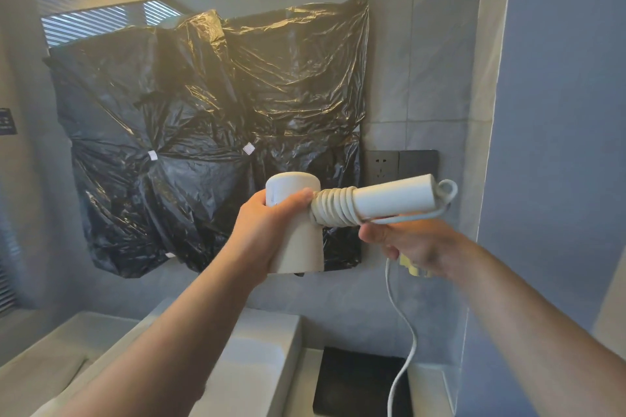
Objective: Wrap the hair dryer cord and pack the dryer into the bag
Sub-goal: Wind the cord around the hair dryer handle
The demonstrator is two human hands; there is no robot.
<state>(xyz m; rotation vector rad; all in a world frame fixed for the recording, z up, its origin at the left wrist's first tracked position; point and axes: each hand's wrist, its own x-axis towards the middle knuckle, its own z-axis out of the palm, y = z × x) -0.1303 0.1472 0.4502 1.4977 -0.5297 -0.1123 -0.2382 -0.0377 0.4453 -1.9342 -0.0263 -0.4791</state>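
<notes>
Up in front of the covered mirror, the white hair dryer (pixel 298 247) is held at chest height. The left hand (pixel 267 230) is curled round its barrel, thumb on top near the head. The handle (pixel 393 196) sticks out to the right, with the cord (pixel 335 206) coiled in tight turns at its base and looped past its far end. Just below, the right hand (pixel 413 240) pinches the cord; the loose length drops from it. Something yellowish in that palm is too blurred to name. Behind are crinkled black plastic sheeting (pixel 203 129) and a wall socket (pixel 382 166); a flat black object (pixel 359 382) lies low.
</notes>
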